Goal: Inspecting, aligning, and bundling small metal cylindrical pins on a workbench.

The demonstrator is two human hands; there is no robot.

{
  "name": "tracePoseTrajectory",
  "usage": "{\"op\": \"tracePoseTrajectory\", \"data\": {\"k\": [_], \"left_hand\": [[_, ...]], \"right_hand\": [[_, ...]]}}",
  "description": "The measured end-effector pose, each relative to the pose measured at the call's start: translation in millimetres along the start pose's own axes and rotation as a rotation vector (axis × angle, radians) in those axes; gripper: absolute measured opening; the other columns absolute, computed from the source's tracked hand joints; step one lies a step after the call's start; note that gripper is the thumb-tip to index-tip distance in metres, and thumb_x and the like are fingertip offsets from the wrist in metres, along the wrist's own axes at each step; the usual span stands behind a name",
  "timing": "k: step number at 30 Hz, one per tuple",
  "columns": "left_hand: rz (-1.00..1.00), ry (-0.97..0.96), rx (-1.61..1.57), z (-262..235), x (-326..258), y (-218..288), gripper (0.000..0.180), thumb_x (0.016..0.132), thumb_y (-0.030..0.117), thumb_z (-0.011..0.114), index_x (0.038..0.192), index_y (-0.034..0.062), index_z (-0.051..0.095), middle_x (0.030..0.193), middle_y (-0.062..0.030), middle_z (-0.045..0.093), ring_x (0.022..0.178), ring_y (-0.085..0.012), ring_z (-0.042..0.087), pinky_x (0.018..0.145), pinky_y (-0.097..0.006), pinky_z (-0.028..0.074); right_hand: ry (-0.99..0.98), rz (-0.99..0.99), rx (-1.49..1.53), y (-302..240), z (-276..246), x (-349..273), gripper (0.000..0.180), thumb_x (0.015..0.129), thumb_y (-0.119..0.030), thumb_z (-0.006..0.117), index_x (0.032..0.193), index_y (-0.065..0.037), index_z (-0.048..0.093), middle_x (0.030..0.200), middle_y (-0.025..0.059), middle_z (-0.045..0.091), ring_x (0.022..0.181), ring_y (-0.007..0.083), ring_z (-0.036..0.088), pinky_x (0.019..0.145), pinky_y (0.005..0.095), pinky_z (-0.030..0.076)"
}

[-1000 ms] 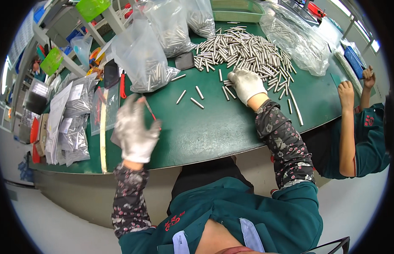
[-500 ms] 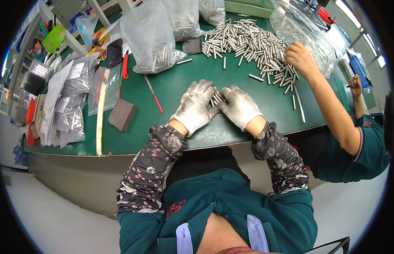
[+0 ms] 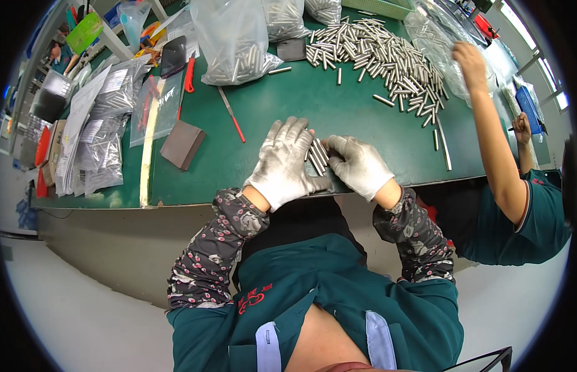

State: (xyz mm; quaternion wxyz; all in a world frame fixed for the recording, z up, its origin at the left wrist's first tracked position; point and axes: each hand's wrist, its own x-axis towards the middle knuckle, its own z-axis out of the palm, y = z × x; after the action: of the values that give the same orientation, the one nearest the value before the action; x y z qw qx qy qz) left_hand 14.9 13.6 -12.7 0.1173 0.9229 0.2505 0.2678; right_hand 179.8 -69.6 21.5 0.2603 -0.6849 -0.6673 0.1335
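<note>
Two gloved hands meet at the frame's centre on a green table (image 3: 363, 133). Left hand (image 3: 285, 164) lies flat, fingers spread, its fingertips against a small bunch of metal rods (image 3: 317, 156). Right hand (image 3: 358, 166) curls loosely beside the bunch, touching it from the right; neither hand is clamped round it. Upper centre holds a big rod pile (image 3: 381, 59) and a clear bag (image 3: 233, 40). At right, a co-worker's hand (image 3: 469, 59) reaches toward the pile.
</note>
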Motion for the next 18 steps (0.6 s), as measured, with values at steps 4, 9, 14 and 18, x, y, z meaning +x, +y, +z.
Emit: {"op": "tracePoseTrajectory", "data": {"k": [4, 9, 14, 18], "left_hand": [[-0.012, -0.029, -0.016, 2, -1, -4, 0.075, 0.062, 0.043, 0.078, 0.120, 0.0015, 0.055, 0.131, -0.0198, 0.050, 0.126, -0.0371, 0.044, 0.110, -0.050, 0.030], [0.021, -0.006, -0.126, 2, -2, -10, 0.072, 0.064, 0.042, 0.078, 0.120, 0.0018, 0.056, 0.130, -0.0161, 0.051, 0.125, -0.0313, 0.045, 0.110, -0.047, 0.030], [0.030, 0.027, -0.194, -3, -4, -13, 0.075, 0.052, 0.025, 0.086, 0.117, 0.0015, 0.056, 0.128, -0.0166, 0.051, 0.117, -0.0383, 0.050, 0.101, -0.044, 0.041], [0.042, 0.024, -0.193, -6, -6, -15, 0.073, 0.052, 0.023, 0.086, 0.116, 0.0031, 0.057, 0.127, -0.0169, 0.052, 0.115, -0.0391, 0.050, 0.099, -0.044, 0.043]], "right_hand": [[-0.105, 0.041, 0.026, 4, -3, 4, 0.028, 0.081, -0.009, 0.056, 0.108, -0.008, 0.062, 0.092, 0.0170, 0.064, 0.086, 0.0354, 0.063, 0.077, 0.0428, 0.051], [-0.034, -0.107, -0.014, 8, -2, 6, 0.034, 0.079, -0.005, 0.059, 0.112, -0.010, 0.063, 0.094, 0.0134, 0.064, 0.088, 0.0334, 0.062, 0.078, 0.0398, 0.051], [-0.053, -0.164, -0.189, 7, -4, 3, 0.025, 0.077, -0.006, 0.063, 0.101, -0.013, 0.064, 0.095, 0.0101, 0.060, 0.086, 0.0327, 0.060, 0.073, 0.0406, 0.050], [-0.112, -0.205, -0.255, 7, -13, 6, 0.019, 0.076, -0.007, 0.064, 0.095, -0.013, 0.063, 0.095, 0.0097, 0.059, 0.085, 0.0318, 0.060, 0.071, 0.0401, 0.049]]}}
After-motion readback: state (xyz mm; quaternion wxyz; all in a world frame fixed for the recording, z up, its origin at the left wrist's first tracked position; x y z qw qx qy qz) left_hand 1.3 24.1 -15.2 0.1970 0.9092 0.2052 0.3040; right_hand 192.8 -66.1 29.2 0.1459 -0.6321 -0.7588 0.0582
